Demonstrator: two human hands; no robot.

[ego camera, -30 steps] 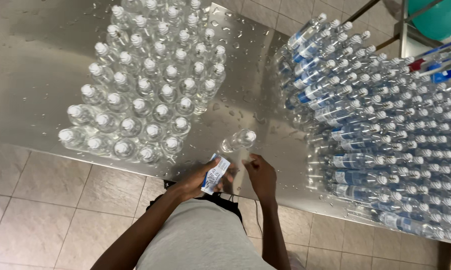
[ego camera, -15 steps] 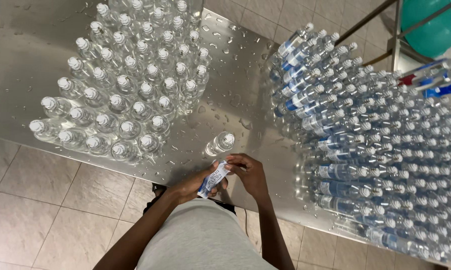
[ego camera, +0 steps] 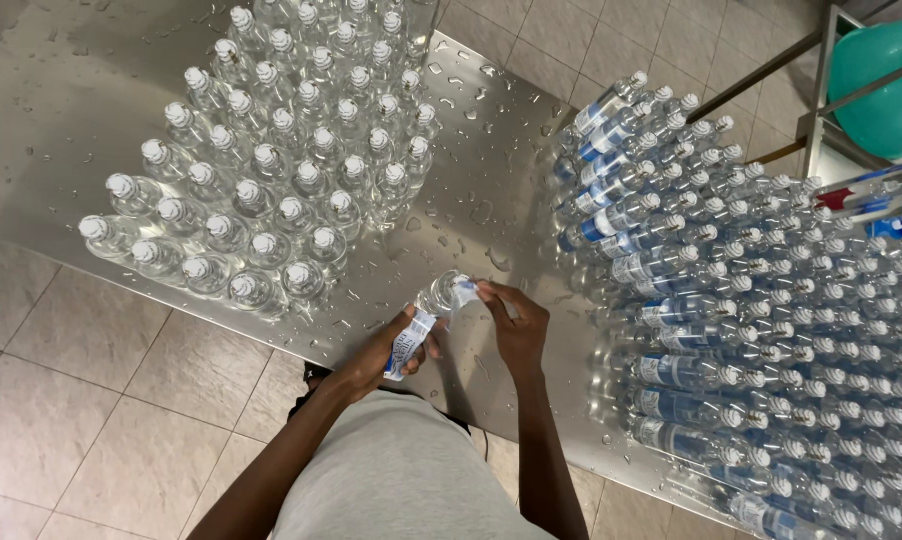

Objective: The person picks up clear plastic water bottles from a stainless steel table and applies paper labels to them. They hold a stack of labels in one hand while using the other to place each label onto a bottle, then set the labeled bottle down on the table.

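- Tiled floor [ego camera: 81, 400] is running under and around a wet steel surface [ego camera: 491, 200], and we are looking straight down at it with water drops scattered across the metal.
- We are holding one clear bottle [ego camera: 441, 295] just above the near edge of the surface, between the two big groups of bottles and touching neither.
- Our left hand [ego camera: 386, 350] is curling around the lower part of the bottle, fingers pressed onto a blue and white label [ego camera: 411, 345] that is wrapping partway around it.
- Our right hand [ego camera: 516, 325] is pinching the far end of that label near the bottle's neck, thumb and fingertips closed together on it.
- To the left, unlabelled bottles [ego camera: 271, 170] are standing upright in a tight block, white caps facing us.
- To the right, labelled bottles [ego camera: 751, 330] are lying stacked on their sides in rows, well apart from the upright block.
- Beyond the stack, a teal tub [ego camera: 886, 85] is sitting inside a metal frame.
- We judge that the label is being fitted on the bottle right now; the wrap looks only partly closed.
- Finishing it seems to call for pulling the loose end snug around the wet plastic and pressing it flat without creasing or slipping.
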